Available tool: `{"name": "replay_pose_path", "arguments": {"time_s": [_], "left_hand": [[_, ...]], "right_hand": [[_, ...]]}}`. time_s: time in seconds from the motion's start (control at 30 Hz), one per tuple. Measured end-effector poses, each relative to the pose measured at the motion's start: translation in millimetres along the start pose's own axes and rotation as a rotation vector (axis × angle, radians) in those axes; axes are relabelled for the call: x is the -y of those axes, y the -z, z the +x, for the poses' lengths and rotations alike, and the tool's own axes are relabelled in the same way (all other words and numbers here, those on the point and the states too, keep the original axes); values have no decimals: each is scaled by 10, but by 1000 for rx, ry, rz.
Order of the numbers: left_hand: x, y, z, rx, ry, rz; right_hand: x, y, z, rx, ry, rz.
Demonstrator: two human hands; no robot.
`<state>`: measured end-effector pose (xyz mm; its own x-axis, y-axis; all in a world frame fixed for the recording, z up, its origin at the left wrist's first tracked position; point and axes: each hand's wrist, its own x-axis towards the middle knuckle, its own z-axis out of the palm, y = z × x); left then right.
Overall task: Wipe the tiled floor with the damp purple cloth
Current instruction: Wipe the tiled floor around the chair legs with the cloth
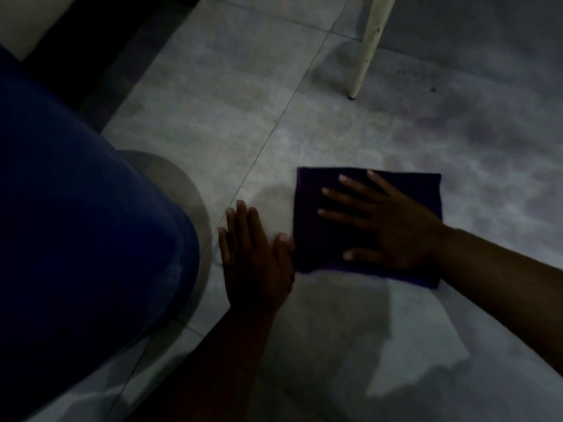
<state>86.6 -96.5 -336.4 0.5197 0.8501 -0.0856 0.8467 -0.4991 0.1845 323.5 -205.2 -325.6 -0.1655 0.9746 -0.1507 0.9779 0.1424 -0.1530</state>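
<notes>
A folded dark purple cloth (313, 239) lies flat on the grey tiled floor (231, 95) near the middle of the view. My right hand (387, 223) presses down on it with the palm flat and the fingers spread, pointing left. My left hand (253, 254) rests flat on the bare tile just left of the cloth, fingers pointing away from me; its thumb touches the cloth's left edge. The scene is dim.
A large blue rounded container (76, 223) fills the left side, close to my left hand. A white furniture leg (365, 47) stands on the floor at the upper right. A dark strip (100, 56) runs along the upper left. Darker patches mottle the tiles at right.
</notes>
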Motion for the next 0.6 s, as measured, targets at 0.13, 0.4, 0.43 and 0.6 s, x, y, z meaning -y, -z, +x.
{"name": "replay_pose_path", "arguments": {"time_s": [0.13, 0.4, 0.43, 0.6], "left_hand": [[0, 6, 46, 35, -11, 59], [-58, -9, 112, 132, 48, 45], [-64, -8, 117, 138, 59, 42], [-66, -17, 119, 163, 79, 37]], "right_hand": [[-174, 118, 1015, -13, -22, -7], [-671, 334, 2240, -17, -143, -7], [-757, 371, 2331, -14, -175, -3], [-1165, 541, 2610, -4, -348, 18]]}}
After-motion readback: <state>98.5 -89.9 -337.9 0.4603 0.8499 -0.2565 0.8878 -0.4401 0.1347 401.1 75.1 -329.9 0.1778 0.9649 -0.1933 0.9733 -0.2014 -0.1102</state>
